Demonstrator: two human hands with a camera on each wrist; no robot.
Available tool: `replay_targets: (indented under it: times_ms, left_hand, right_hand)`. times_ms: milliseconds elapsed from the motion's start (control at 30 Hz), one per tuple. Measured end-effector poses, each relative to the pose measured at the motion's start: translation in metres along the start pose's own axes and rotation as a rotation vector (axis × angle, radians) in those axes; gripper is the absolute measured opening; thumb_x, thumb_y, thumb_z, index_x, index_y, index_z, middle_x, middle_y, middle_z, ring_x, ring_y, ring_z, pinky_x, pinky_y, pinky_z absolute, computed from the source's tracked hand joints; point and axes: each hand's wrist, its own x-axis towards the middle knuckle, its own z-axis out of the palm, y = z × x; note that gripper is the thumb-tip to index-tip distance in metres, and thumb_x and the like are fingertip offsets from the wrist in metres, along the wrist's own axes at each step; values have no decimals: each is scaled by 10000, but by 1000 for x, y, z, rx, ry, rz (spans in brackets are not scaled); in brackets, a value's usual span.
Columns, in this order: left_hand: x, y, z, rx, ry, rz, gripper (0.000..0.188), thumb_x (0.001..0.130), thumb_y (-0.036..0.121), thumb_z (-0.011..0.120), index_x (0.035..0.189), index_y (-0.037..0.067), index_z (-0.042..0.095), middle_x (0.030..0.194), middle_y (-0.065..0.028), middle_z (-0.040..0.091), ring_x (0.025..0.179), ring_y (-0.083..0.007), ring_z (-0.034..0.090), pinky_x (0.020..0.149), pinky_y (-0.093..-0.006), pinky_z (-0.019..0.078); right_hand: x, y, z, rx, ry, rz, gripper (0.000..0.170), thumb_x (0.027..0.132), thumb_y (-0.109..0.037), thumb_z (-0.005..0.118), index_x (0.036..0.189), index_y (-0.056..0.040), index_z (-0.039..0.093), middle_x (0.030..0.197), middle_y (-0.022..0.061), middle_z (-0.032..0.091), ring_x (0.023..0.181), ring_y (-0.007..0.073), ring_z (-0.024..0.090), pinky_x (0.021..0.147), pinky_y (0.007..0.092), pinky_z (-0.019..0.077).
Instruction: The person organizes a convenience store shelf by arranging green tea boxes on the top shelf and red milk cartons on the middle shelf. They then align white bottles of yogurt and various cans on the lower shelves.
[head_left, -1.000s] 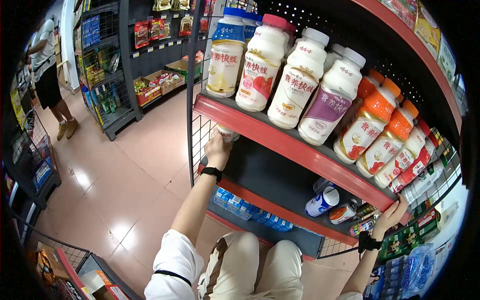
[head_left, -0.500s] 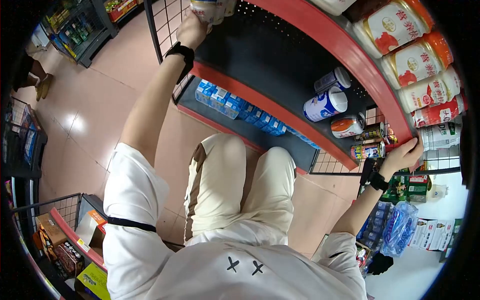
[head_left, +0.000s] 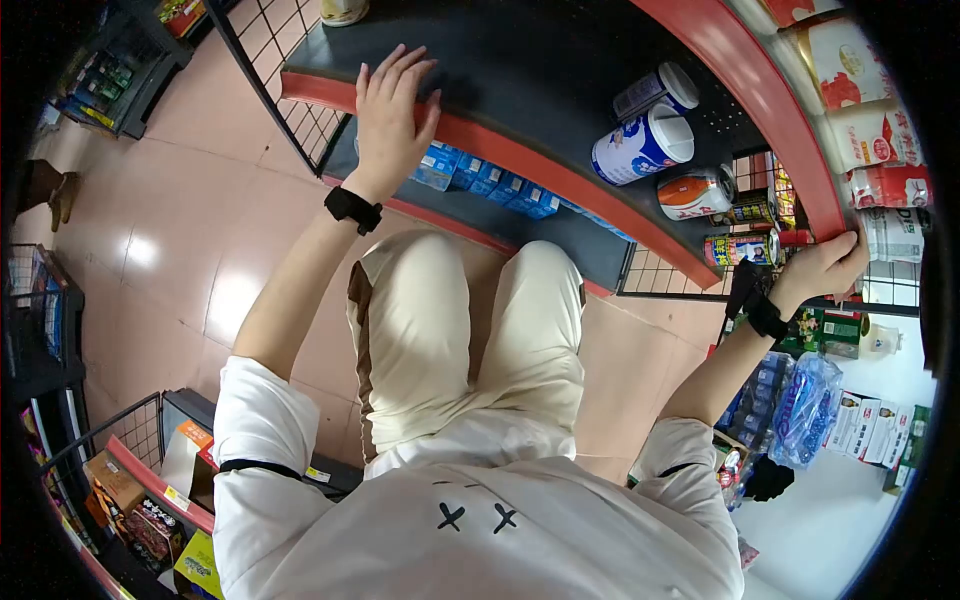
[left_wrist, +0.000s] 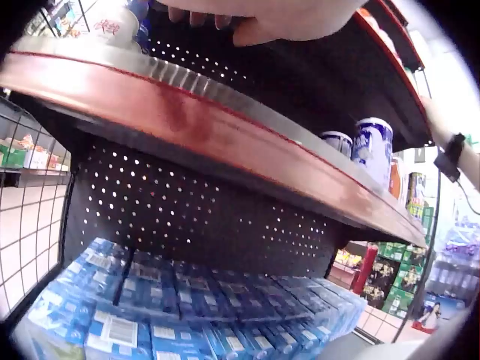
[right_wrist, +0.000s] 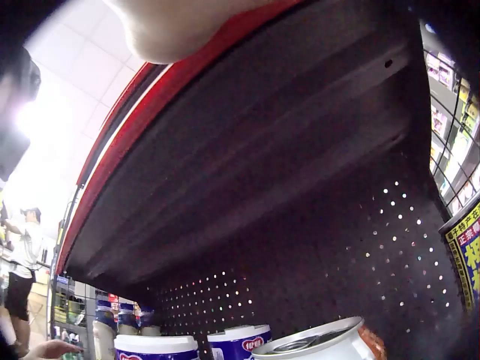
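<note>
My left hand is raised over the red front edge of the middle shelf, fingers spread and holding nothing. Behind it, at the shelf's far left end, stands a white bottle, mostly cut off at the top of the head view. At the right, my right hand grips the red edge of the upper shelf near its corner. Below that edge, on the middle shelf, are a white-and-blue canister, a second canister and an orange-and-white can.
Smaller cans stand at the middle shelf's right end. Blue boxes in plastic wrap fill the lowest shelf. White-and-red bottles line the upper shelf. Wire side panels close the rack's ends. Behind me at left is another rack.
My left hand has let go of the bottle at the shelf's left end and drawn back toward me, its fingers spreading. The head view has tilted downward. My right hand stays on the upper shelf's edge.
</note>
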Motion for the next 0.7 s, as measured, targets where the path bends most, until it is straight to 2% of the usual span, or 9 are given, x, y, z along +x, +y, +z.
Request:
replay_targets:
  times_ms: [67, 233, 300, 467, 633, 700]
  left_hand:
    - [-1, 11, 10, 2, -55, 24, 317, 893, 155, 568, 1202, 85, 558, 1332, -86, 524, 1320, -262, 410, 1116, -517, 211]
    - [-2, 41, 39, -63, -82, -17, 344, 921, 201, 527, 1246, 89, 549, 1324, -82, 536, 1300, -270, 429, 1109, -508, 221]
    - [-6, 46, 50, 116, -111, -7, 350, 929, 222, 505, 1250, 94, 561, 1318, -81, 545, 1296, -265, 433, 1103, -502, 229]
    - [-12, 37, 59, 189, -73, 61, 362, 912, 174, 483, 1255, 103, 577, 1308, -49, 565, 1272, -224, 462, 1056, -418, 281]
    - [-13, 36, 64, 190, -42, 72, 365, 916, 174, 461, 1251, 106, 586, 1293, -38, 580, 1225, -197, 500, 1025, -386, 306]
    - [-13, 35, 65, 183, 2, 86, 348, 875, 196, 516, 1194, 102, 618, 1241, -38, 606, 1179, -203, 527, 1017, -398, 315]
  right_hand:
    - [1, -5, -1, -12, -1, 13, 279, 921, -118, 471, 1036, 77, 634, 1036, 200, 646, 938, 298, 607, 875, 382, 465]
    - [0, -8, 3, 0, 29, 45, 285, 913, -111, 467, 1046, 75, 637, 1040, 203, 649, 935, 298, 612, 869, 382, 469]
    - [-1, -7, 5, -4, 55, 36, 289, 905, -110, 462, 1041, 75, 638, 1038, 203, 651, 928, 300, 615, 863, 385, 471]
    - [-1, -7, 5, -3, 65, 12, 294, 903, -122, 456, 1028, 72, 638, 1022, 198, 647, 924, 301, 607, 861, 385, 465]
    - [-2, -8, 6, -19, 74, 3, 288, 908, -136, 449, 1017, 45, 646, 1008, 182, 639, 928, 298, 598, 865, 385, 451]
    - [-1, -4, 5, -6, 63, -20, 281, 905, -135, 454, 1021, 31, 649, 1009, 172, 640, 925, 291, 597, 861, 378, 450]
